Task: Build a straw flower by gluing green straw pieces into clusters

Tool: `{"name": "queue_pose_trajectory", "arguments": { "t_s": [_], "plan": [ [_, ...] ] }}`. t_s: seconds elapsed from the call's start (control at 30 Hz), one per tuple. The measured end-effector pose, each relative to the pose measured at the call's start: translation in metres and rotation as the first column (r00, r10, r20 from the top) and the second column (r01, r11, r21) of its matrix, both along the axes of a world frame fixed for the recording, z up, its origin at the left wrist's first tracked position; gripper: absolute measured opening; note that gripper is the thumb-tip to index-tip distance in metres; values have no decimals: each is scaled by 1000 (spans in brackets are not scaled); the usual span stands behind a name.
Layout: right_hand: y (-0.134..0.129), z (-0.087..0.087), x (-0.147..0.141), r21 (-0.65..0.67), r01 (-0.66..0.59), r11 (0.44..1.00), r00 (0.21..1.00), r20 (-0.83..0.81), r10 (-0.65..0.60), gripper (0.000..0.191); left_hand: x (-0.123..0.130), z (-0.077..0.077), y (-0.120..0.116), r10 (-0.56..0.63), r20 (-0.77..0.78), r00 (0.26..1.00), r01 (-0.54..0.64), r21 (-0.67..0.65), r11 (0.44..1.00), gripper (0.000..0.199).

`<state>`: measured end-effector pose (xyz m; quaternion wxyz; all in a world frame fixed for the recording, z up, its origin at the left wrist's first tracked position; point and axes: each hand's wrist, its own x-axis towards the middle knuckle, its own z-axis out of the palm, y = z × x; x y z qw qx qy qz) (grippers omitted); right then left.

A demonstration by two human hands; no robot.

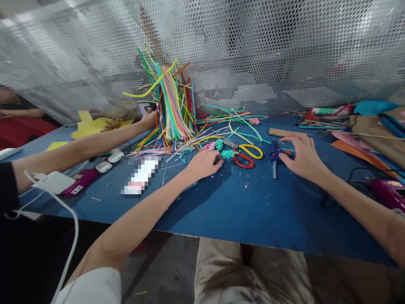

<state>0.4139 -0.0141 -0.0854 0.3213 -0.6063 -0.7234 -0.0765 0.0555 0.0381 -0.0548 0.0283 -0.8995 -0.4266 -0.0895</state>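
My left hand (202,164) rests on the blue table (240,211) with its fingers curled near a small teal pipe-cleaner piece (226,154) and a pink one (209,146); whether it pinches anything I cannot tell. My right hand (300,157) lies over a blue glue gun (274,155), fingers wrapped on its body. Between the hands lie scissors with yellow and red handles (248,154). A tall bundle of coloured pipe cleaners (171,105) stands behind my left hand.
Another person's arm (79,147) reaches in from the left, its hand holding a phone (146,107). White earbud cases (110,160), a white charger with cable (53,182), a purple device (387,192), yellow paper (91,126) and cardboard scraps (367,131) lie about. A perforated metal screen (253,50) backs the table.
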Motion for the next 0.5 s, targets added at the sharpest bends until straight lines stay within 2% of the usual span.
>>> {"name": "queue_pose_trajectory", "arguments": {
  "t_s": [0.17, 0.5],
  "plan": [
    [-1, 3, -2, 34, -36, 999, 999, -10, 37, 41, -1, -1, 1, -10, 5, 1000, 10, -11, 1000, 20],
    [-3, 9, -8, 20, -55, 998, 998, -22, 55, 40, 1, 3, 0, -1, -7, 1000, 1, -55, 998, 19]
  ]
}}
